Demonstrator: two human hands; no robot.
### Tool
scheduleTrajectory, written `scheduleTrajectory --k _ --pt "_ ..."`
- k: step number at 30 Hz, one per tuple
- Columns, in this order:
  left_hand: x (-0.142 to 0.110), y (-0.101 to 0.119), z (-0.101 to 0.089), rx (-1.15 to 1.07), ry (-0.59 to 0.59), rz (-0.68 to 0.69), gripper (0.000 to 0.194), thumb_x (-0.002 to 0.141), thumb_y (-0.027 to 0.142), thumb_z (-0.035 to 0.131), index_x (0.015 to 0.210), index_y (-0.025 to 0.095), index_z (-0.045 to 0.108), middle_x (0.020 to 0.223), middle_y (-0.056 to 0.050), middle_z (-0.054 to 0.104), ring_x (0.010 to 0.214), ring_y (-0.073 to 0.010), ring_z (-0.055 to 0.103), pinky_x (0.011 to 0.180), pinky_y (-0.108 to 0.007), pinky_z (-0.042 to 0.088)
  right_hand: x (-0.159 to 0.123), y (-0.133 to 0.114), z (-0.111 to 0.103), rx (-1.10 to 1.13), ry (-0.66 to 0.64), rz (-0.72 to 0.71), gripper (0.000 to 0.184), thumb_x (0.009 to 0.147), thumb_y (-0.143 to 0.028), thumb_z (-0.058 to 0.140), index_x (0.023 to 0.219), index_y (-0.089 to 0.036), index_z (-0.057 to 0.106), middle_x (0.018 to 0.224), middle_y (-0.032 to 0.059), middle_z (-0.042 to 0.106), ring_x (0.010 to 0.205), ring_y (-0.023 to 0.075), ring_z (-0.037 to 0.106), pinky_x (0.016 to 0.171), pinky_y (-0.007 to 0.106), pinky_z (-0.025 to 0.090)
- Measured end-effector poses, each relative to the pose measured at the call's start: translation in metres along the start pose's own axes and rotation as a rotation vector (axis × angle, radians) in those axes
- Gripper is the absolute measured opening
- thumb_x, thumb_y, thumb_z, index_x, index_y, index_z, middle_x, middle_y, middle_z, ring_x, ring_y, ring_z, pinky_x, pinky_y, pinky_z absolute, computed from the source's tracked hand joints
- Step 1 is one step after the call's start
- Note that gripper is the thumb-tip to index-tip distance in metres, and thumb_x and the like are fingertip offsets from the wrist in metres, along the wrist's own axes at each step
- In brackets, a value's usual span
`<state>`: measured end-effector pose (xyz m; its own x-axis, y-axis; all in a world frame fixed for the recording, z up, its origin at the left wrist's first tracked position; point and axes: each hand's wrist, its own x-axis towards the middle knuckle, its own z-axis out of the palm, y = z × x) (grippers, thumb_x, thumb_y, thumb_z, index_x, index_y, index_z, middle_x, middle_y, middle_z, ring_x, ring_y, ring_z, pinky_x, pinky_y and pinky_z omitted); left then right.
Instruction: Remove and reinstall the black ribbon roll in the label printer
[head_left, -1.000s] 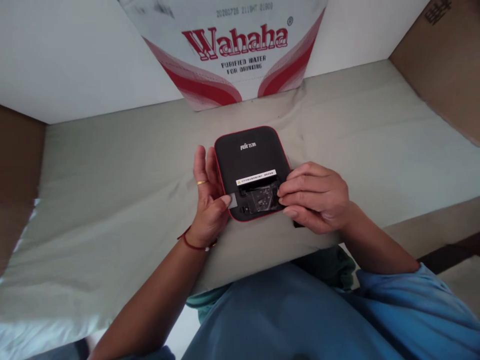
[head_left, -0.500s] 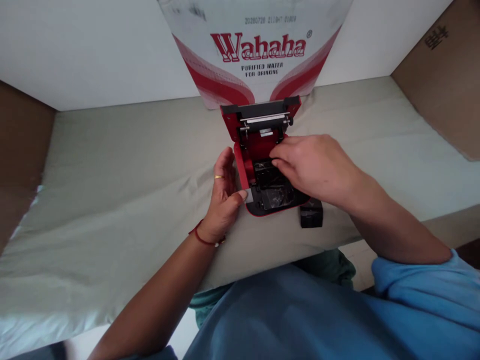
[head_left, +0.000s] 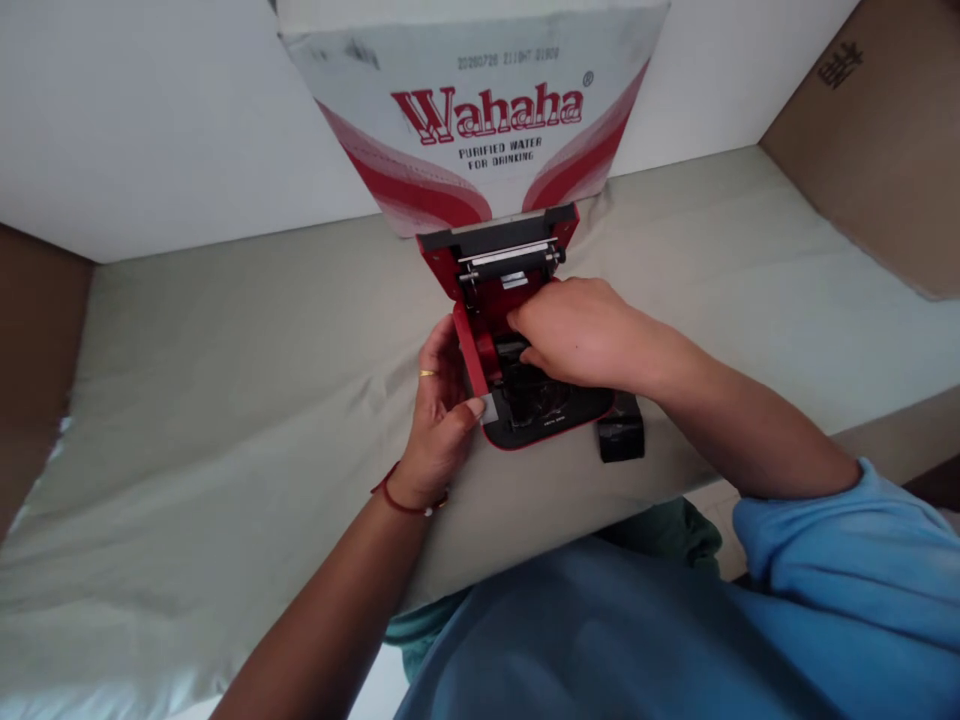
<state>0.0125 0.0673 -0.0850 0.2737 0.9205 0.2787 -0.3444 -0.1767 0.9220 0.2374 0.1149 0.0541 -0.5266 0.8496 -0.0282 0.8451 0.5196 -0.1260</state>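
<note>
A red and black label printer [head_left: 551, 432] stands on the cloth with its lid [head_left: 491, 241] raised, showing a roller and a metal bar. My left hand [head_left: 441, 410] grips its left side, thumb on a grey patch at the front corner and fingers along the outer wall. Shiny black film or plastic [head_left: 536, 400] lies in the open compartment. My right hand [head_left: 577, 335] reaches inside from the right, fingers bent together; their tips are partly hidden, and I cannot tell what they pinch. Beside the printer's front right corner sits a small black block [head_left: 622, 437].
Behind the printer stands a white and red Wahaha carton [head_left: 480, 110] against a white wall. Brown cardboard [head_left: 885, 150] rises at the right, and another brown panel [head_left: 37, 350] at the left. A pale green cloth [head_left: 262, 400] covers the surface, whose front edge lies near my body.
My right hand has gone deeper into the compartment, and its fingertips are now more hidden. The black film looks pressed lower. The whole view has shifted slightly; my left hand keeps its grip.
</note>
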Motion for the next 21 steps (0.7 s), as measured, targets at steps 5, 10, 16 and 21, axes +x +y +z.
scheduleTrajectory --k 5,10,16,21 --pt "0.001 0.003 0.001 0.002 -0.005 -0.004 0.093 0.095 0.065 0.097 0.176 0.048 0.055 0.190 -0.003 0.049 0.182 -0.0415 0.043 0.151 -0.062 0.040 -0.052 0.005 -0.048 0.296 0.107 -0.043 0.019 0.113 -0.040 0.080 0.121 -0.027 0.091 0.096 0.0008 0.089 0.081 0.0208 0.080 0.073 0.035 0.054" --pt "0.002 0.008 0.003 0.014 0.018 -0.023 0.092 0.094 0.068 0.096 0.174 0.047 0.057 0.190 -0.004 0.050 0.181 -0.0429 0.044 0.147 -0.064 0.047 -0.120 0.079 -0.079 0.372 0.070 0.010 0.043 0.116 -0.071 0.071 0.136 -0.039 0.091 0.082 -0.0032 0.086 0.065 0.0148 0.072 0.065 0.036 0.053" --pt "0.002 0.010 0.002 0.007 0.015 -0.033 0.091 0.094 0.068 0.096 0.173 0.047 0.059 0.189 -0.002 0.050 0.179 -0.0403 0.047 0.145 -0.057 0.051 -0.132 0.142 -0.016 0.051 -0.309 0.412 0.028 0.104 -0.041 0.082 0.124 -0.027 0.094 0.099 0.0085 0.092 0.084 0.0299 0.081 0.074 0.043 0.056" --pt "0.002 0.012 0.001 -0.003 -0.014 -0.054 0.090 0.095 0.066 0.096 0.174 0.048 0.057 0.188 -0.003 0.051 0.178 -0.0409 0.048 0.144 -0.060 0.052 -0.118 0.105 0.014 0.280 0.016 0.328 0.033 0.112 -0.035 0.065 0.127 -0.028 0.093 0.122 0.0086 0.093 0.105 0.0298 0.086 0.093 0.041 0.062"
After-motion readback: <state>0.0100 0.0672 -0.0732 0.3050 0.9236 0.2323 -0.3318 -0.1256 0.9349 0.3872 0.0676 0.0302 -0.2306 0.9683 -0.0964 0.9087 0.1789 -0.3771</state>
